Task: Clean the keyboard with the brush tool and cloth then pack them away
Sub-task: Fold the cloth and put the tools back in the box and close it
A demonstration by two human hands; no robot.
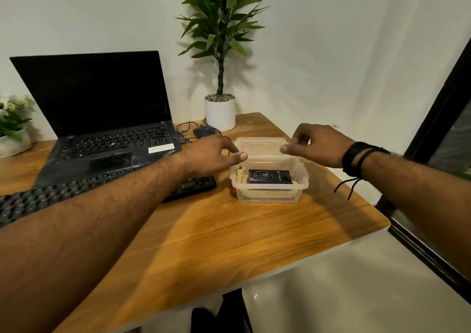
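While the clear lid (pixel 260 147) hangs pinched between your left hand (pixel 211 155) and right hand (pixel 316 144) over the container (pixel 269 188) on the tabletop (pixel 229 230), it looks light and bendy, so hold both edges.

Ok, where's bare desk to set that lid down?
Bare wood lies in front of the container toward the desk's near edge, and right of it. Crowded left: keyboard, laptop; behind: mouse, plant pot.
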